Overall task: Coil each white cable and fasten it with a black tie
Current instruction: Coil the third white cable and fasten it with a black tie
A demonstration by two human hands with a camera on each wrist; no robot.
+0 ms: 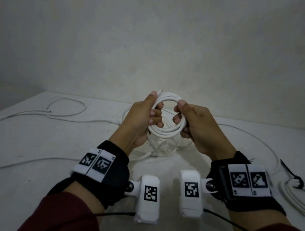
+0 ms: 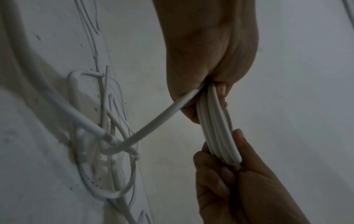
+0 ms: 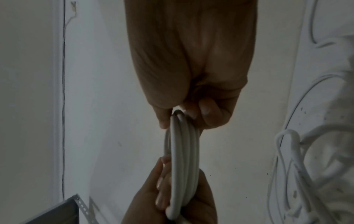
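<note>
Both your hands hold a white coil (image 1: 165, 130) above the tabletop (image 1: 41, 141).
Left hand (image 1: 139, 121) and right hand (image 1: 199, 129) fingers curl around opposite sides, likely keeping loops together; a loose tail trails below the left fingers.

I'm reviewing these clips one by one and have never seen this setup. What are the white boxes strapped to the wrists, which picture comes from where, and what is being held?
No robot here: a person works with two bare hands. The white boxes on the black wrist straps are small cameras. The wide picture comes from a camera worn on the head, looking down at a white table. The two dim close-ups come from the wrist cameras, each looking along its own hand.

The left hand and the right hand grip opposite sides of a coiled white cable, held above the table. In the left wrist view one strand runs from the coil down to a tangle of loose white cables on the table, so coiling seems unfinished. At the table's right edge lies another coil with a black tie round it.
</note>
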